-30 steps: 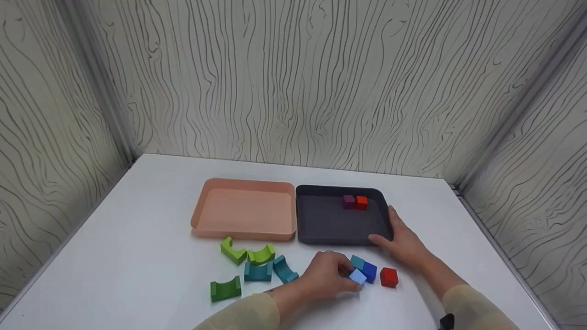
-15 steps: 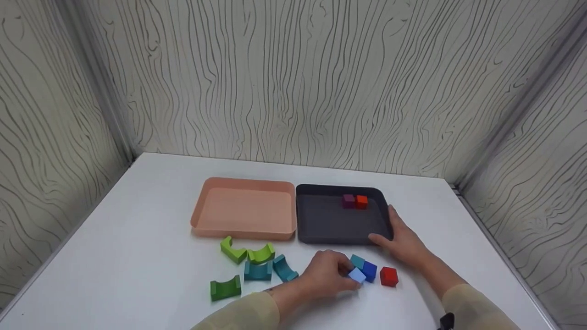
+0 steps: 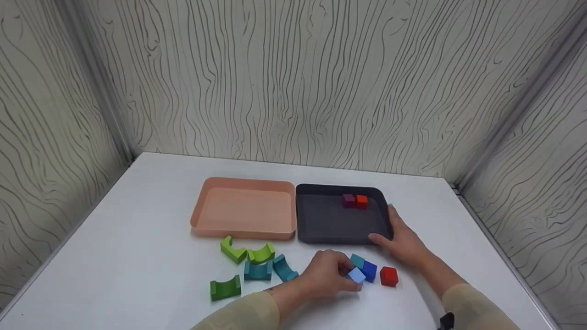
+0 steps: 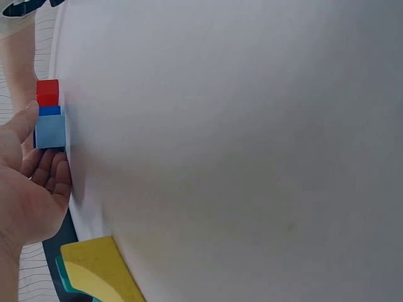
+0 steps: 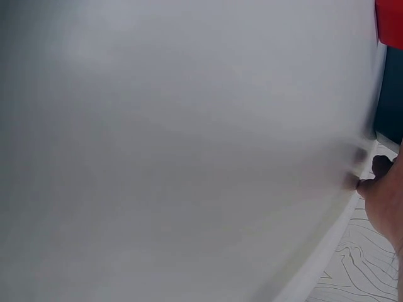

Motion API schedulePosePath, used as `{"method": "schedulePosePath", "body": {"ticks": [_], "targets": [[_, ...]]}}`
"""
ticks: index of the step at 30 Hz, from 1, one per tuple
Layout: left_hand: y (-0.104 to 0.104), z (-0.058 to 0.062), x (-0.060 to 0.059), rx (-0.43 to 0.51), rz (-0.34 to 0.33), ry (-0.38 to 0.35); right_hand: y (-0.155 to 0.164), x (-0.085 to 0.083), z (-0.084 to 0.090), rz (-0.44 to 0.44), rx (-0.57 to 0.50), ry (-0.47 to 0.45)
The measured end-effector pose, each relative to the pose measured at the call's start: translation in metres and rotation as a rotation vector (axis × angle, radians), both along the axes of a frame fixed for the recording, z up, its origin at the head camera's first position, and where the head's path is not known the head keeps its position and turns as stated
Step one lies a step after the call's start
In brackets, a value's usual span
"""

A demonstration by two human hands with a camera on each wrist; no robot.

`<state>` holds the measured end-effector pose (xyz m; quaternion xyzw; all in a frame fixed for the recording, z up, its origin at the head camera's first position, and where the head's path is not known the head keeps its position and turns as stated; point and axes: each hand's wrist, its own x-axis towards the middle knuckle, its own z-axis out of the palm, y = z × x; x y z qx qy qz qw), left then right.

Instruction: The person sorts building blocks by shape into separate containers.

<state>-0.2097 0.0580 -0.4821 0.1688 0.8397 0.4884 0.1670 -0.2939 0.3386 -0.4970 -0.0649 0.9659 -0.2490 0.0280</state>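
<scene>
My left hand [image 3: 323, 277] pinches a light blue cube [image 3: 357, 275] between thumb and fingers. Thumb and curled fingers lie on opposite sides of this cube in the left wrist view. Right beside it sit a teal cube [image 3: 357, 261] and a dark blue cube [image 3: 370, 271]. A red cube [image 3: 389, 277] stands apart to their right. My right hand [image 3: 406, 243] rests at the near right corner of the dark tray [image 3: 321, 224]. Its fingers stretch along the tray's right side and its thumb lies on the near rim. Inside that tray are a purple cube [image 3: 348, 200] and an orange-red cube [image 3: 361, 201].
A salmon tray [image 3: 247, 208] stands against the dark tray's left side. In front of it lie lime [image 3: 261, 253], teal [image 3: 257, 271] and green [image 3: 225, 288] arch blocks. A yellow block [image 4: 104, 270] shows in the left wrist view. Patterned panels [image 3: 284, 82] wall the table.
</scene>
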Motion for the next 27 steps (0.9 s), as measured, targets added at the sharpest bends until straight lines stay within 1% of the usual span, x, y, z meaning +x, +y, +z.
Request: {"method": "schedulePosePath", "body": {"ticks": [9,17,27], "targets": [[0.0001,-0.0001,-0.0005,-0.011,0.002,-0.014,0.0,0.0002,-0.001,0.037,0.041,0.061],[0.0019,0.0016,-0.0001,-0.013,0.012,-0.037,-0.0001,-0.0012,0.0001,0.038,0.041,0.05],[0.0001,0.0043,0.0001,-0.018,-0.002,-0.029,-0.0016,0.0004,0.0004,0.024,0.041,0.041]]}}
